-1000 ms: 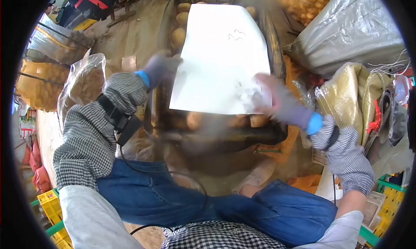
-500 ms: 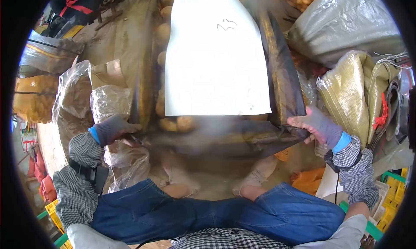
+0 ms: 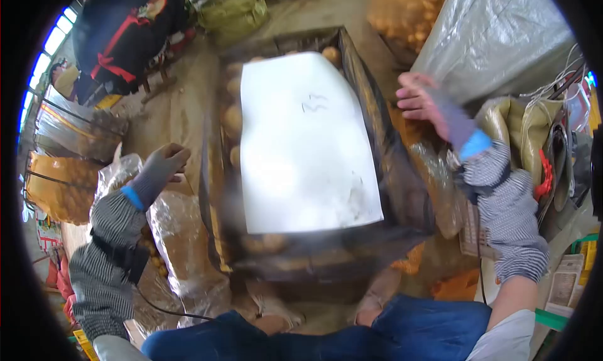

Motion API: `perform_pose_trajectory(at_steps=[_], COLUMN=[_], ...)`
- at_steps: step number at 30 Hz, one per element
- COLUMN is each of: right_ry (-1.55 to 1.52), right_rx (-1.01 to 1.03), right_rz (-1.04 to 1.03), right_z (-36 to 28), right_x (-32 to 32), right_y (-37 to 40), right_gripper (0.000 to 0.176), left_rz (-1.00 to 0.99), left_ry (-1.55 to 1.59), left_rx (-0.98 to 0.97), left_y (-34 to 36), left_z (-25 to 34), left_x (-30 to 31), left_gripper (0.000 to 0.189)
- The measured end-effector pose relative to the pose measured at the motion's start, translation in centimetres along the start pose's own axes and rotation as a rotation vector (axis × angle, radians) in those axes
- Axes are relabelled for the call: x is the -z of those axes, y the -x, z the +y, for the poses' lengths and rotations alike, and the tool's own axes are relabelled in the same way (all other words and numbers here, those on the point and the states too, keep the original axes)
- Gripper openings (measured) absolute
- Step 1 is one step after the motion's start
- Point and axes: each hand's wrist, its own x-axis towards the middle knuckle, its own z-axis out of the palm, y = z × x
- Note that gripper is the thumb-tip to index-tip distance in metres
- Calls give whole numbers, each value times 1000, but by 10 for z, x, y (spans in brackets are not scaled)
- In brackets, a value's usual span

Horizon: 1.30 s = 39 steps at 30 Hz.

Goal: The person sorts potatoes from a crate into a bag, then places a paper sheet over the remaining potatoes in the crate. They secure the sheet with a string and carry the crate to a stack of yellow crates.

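Note:
A deep box (image 3: 422,210) lined with dark plastic stands in front of my legs. Round tan-brown produce (image 3: 233,118) that looks like potatoes shows along its left and near sides. A white paper sheet (image 3: 308,147) with a handwritten mark lies over most of it. My left hand (image 3: 160,166), in a grey fingerless glove, is raised left of the box, fingers loosely bent and holding nothing. Beyond the box's right side hovers my right hand (image 3: 427,107), likewise gloved, fingers apart and nothing in them. Neither hand touches the box.
Clear plastic bags (image 3: 185,235) lie to the left. A mesh bag of produce (image 3: 66,188) stands farther left. At the right are a large silvery plastic sheet (image 3: 502,34) and folded woven sacks (image 3: 524,125). A person in dark clothing (image 3: 119,31) is at the upper left.
Both hands have let go of the box's near corners and moved up and away from it. The view has shifted, so the box's far end and another person show more.

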Motion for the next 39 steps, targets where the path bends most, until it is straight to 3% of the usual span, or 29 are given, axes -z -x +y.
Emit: perform_pose_trajectory(at_steps=[2,4,6,7,9,13,14,17,18,19,20,22,24,27,29,30,33,36,39], right_ry=[-82,416,541,410,200,70,158,171,308,278,248,-55,-182,-178,-259,-31,-138,-702,-1180], right_rx=[-192,282,483,434,335,219,256,443,628,631,634,363,319,378,414,664,372,86,45], right_rz=[38,-166,-158,-59,27,-70,-144,171,202,200,196,147,144,137,75,-69,-321,-523,-777], right_z=[25,97,102,98,77,32,20,61,71,70,67,41,35,37,36,36,12,-6,-53], right_x=[-5,25,18,-4,-35,-62,-56,-50,-32,-30,-30,-48,-54,-43,-36,-30,-41,-31,-23], right_y=[-51,-119,-158,-159,-186,-243,-248,-344,-376,-380,-383,-356,-338,-318,-287,-270,-201,-162,-112], right_gripper=[68,80,73,64,59,57,65,48,42,38,35,33,33,31,31,30,30,28,29], left_rz=[-56,6,217,295,368,388,382,397,415,422,382,311,187,-95,-138,-82,-3,-166,-286], left_ry=[155,260,334,350,326,137,18,-510,-556,-442,-118,729,1127,1162,1016,938,484,50,-84], left_rx=[94,218,200,182,78,-199,-300,-760,-872,-799,-637,-408,-431,-570,-490,-441,-409,-490,-637], left_y=[-46,-117,-153,-173,-206,-295,-315,-356,-361,-363,-362,-363,-353,-312,-263,-233,-149,-48,27], left_z=[11,4,23,25,29,15,9,1,-2,2,8,11,16,18,18,21,26,38,48], left_x=[-6,-5,-18,-22,-22,-13,-11,-4,-2,-3,-7,-16,-17,-2,18,23,22,-9,-69], left_gripper=[40,46,43,42,42,43,44,48,49,43,37,28,25,24,27,25,23,22,30])
